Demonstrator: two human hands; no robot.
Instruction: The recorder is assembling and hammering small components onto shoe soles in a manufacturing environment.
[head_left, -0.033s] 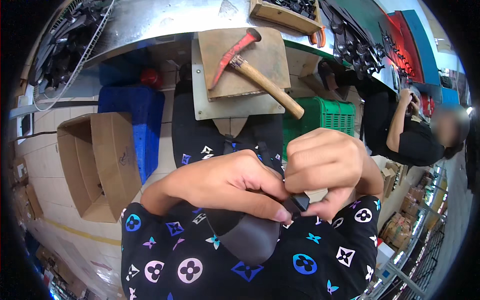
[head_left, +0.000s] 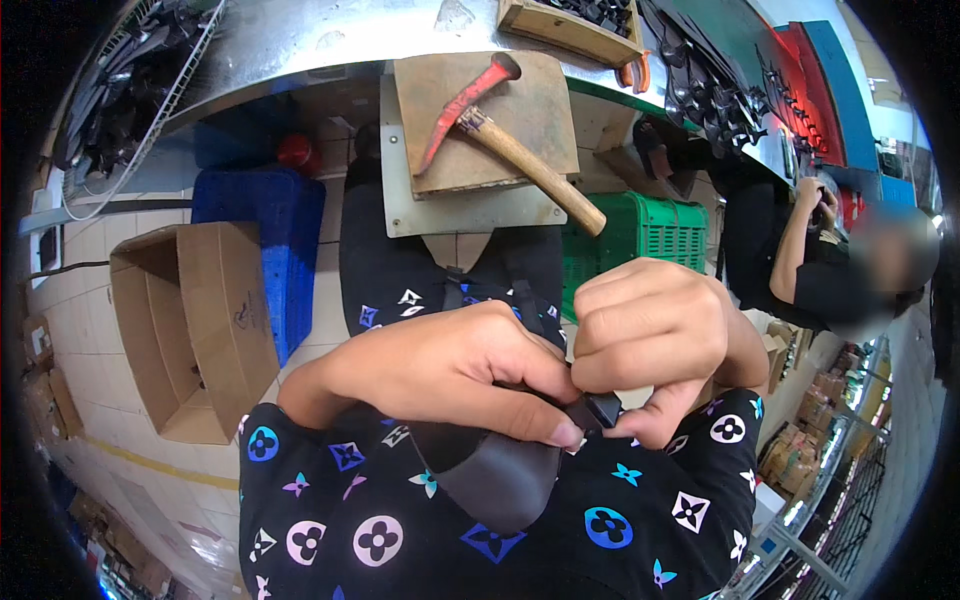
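Observation:
Close to my body, my left hand (head_left: pixel 470 370) is closed round a black utensil (head_left: pixel 505 480). Its wide, rounded, smooth head hangs below my palm; my thumb presses along its neck. The utensil's exact kind is partly hidden by my fingers. A short, squared black end piece (head_left: pixel 600 408) sticks out to the right, between my two hands. My right hand (head_left: pixel 650 345) is closed, fingers curled, with its thumb at that end piece. Beyond my hands, a hammer (head_left: pixel 530 172) with a red head and wooden handle lies on a brown board (head_left: pixel 430 95).
Under the board is a pale metal plate (head_left: pixel 405 215). A cardboard box (head_left: pixel 190 330) and a blue crate (head_left: pixel 290 260) stand left, a green crate (head_left: pixel 660 225) right. Black utensils (head_left: pixel 700 95) and a wooden tray (head_left: pixel 575 40) lie on the metal bench (head_left: pixel 360 35). A co-worker (head_left: pixel 830 260) sits at right.

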